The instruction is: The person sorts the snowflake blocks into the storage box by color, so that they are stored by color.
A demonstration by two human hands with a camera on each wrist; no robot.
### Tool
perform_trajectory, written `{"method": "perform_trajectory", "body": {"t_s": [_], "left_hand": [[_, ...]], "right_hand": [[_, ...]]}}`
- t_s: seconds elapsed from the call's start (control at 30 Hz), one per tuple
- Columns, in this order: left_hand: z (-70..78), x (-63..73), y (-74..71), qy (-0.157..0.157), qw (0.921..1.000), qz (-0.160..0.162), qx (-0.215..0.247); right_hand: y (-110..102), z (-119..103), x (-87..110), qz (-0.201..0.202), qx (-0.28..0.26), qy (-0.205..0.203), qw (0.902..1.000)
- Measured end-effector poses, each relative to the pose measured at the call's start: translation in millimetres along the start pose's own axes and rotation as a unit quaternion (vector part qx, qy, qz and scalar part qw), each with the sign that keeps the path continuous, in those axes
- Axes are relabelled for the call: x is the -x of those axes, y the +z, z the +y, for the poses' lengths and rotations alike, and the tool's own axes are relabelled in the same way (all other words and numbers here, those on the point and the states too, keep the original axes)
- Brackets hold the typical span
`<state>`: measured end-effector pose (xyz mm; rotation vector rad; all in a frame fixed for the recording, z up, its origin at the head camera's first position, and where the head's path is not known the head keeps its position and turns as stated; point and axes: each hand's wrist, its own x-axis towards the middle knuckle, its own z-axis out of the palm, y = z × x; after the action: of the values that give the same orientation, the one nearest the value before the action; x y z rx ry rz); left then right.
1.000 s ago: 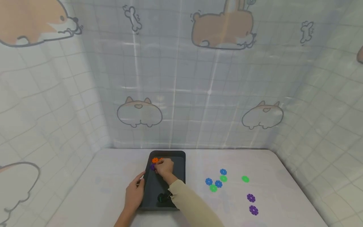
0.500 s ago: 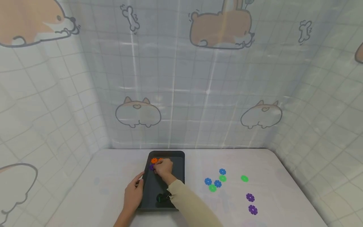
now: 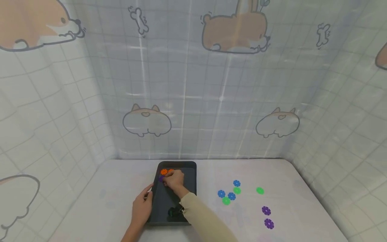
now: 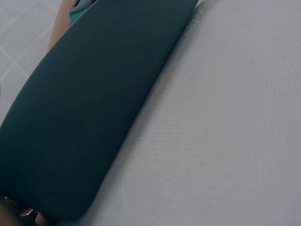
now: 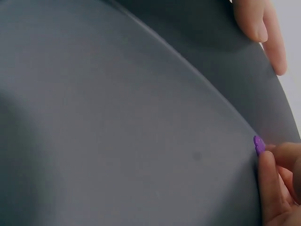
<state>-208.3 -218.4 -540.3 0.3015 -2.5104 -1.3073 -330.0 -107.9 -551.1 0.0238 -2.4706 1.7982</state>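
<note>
A dark rectangular tray (image 3: pixel 169 198) lies on the white table. Over its far left part, my right hand (image 3: pixel 174 179) pinches a small purple snowflake disc (image 5: pixel 259 144) between thumb and fingertips, against the tray's inner edge. Two orange snowflake discs (image 3: pixel 164 171) sit just beyond these fingers, the right one partly covered. At the tray's left side, my left hand (image 3: pixel 142 205) rests its fairly straight fingers on the rim. From the right wrist, its fingertips (image 5: pixel 254 26) show at the rim; in the left wrist view the tray's outer wall (image 4: pixel 89 103) fills much of the frame.
Right of the tray lie blue discs (image 3: pixel 231 196), green discs (image 3: pixel 260 191) and two purple discs (image 3: pixel 266 210). A dark wrist device (image 3: pixel 173 211) is at my right wrist, above the tray's near end. Patterned curtains (image 3: pixel 196 84) enclose the table's back and sides.
The head view has shifted slightly. Both hands keep nearly the same places, with the right fingers still at the purple disc and the left hand at the rim.
</note>
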Motion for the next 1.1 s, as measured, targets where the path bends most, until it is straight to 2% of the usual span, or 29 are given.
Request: {"method": "perform_trajectory", "body": {"t_s": [0.23, 0.63, 1.0, 1.1], "left_hand": [[-2.1, -0.5, 0.9, -0.002, 1.0000, -0.001, 0.000], [-3.0, -1.9, 3.0, -0.002, 1.0000, 0.000, 0.008], [-3.5, -0.5, 1.1, -0.002, 1.0000, 0.003, 0.009], [-3.8, 0.2, 0.6, -0.002, 1.0000, 0.004, 0.008]], "right_hand": [[-3.5, -0.9, 0.3, -0.024, 0.005, -0.008, 0.9997], [-2.0, -0.1, -0.4, -0.009, 0.047, -0.026, 0.9985], [0.1, -2.7, 1.6, -0.005, 0.041, -0.017, 0.9990], [-0.2, -1.5, 1.3, -0.008, 0.024, -0.013, 0.9996]]}}
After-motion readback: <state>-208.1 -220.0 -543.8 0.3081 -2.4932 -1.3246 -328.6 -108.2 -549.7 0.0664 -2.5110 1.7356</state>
